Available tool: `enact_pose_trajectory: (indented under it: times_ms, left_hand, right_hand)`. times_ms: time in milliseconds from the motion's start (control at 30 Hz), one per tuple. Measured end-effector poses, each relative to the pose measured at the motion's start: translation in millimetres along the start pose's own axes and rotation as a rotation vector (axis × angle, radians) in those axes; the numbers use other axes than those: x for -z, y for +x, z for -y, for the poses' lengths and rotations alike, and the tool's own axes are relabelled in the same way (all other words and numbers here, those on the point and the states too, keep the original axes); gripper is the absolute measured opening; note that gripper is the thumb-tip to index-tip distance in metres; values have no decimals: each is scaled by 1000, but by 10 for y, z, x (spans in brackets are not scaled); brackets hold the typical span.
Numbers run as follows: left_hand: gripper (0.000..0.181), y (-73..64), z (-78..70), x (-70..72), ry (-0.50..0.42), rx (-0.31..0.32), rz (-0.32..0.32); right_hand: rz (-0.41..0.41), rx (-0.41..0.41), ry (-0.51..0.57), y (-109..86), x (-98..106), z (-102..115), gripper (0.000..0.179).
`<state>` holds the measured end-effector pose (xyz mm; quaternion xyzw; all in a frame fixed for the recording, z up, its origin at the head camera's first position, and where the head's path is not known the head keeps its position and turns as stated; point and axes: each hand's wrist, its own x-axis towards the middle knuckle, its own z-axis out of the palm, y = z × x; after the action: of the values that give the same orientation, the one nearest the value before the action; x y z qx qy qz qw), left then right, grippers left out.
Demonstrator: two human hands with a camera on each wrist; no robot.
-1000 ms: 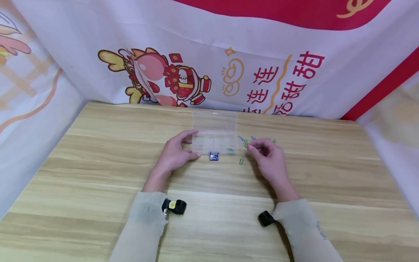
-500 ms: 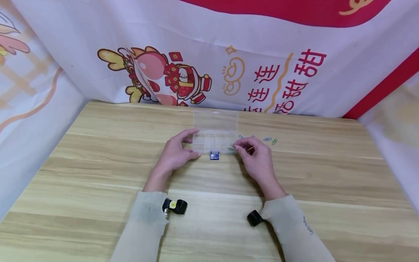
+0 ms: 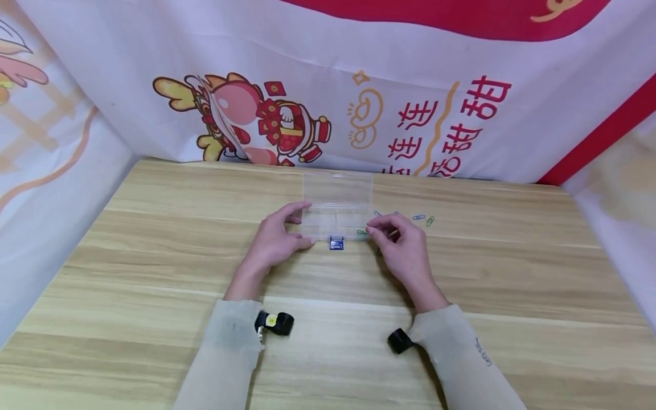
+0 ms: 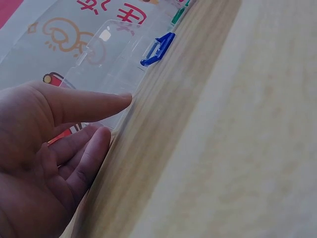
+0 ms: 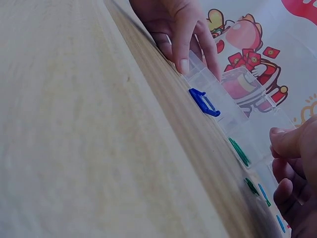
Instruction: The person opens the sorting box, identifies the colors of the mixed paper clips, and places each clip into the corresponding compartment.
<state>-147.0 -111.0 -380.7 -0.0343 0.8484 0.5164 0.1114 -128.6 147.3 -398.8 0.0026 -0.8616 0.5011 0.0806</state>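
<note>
A clear plastic compartment box (image 3: 325, 219) lies on the table, its transparent lid (image 3: 337, 191) folded back and its blue latch (image 3: 336, 244) hanging out in front. My left hand (image 3: 274, 236) grips the box's left end, thumb at the front corner and fingertips toward the hinge. Green paper clips (image 5: 239, 151) lie in the front right compartment. Right above that end is my right hand (image 3: 402, 247), its fingers bent and the thumb near the index finger. In the right wrist view no paper clip shows between its fingers.
Right of the box are loose paper clips: a blue paper clip (image 3: 419, 217), a green paper clip (image 3: 430, 221) and others partly behind my right hand. A green paper clip (image 5: 251, 187) lies by the front edge. A printed cloth (image 3: 318, 97) hangs behind the table.
My right hand has moved left from the loose clips to the box, bringing a green paper clip, which now appears let go into the front right compartment. My left hand has stayed still.
</note>
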Motion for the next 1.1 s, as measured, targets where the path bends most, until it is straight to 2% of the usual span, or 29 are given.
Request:
enact_pose_trajectory:
  times_ms: [300,500,667,867,967,1100]
  left_hand:
    - [79,1,26,13,-8,-7,-8]
    - [79,-1,40,19,-8,-10,-6]
    - [79,0,48,11,-14,-9,-6]
    - [80,-4,53,-12,-17,-4,3]
    - [80,-5,42,-14,-11,-6,1]
    - [80,-12,24,-7,-5,-7,-3]
  right_hand:
    - [2,-8,-5,1,-11,15,7]
    - [14,-46,25,5,7,12,9]
    - [-7,-91,42,15,106,-92,14]
    - [-53,-139,13,-6,276,-246,15]
    - [-43,-136,1,-15,318,-272,16]
    - [7,-88,-51,-31,327,-267,20]
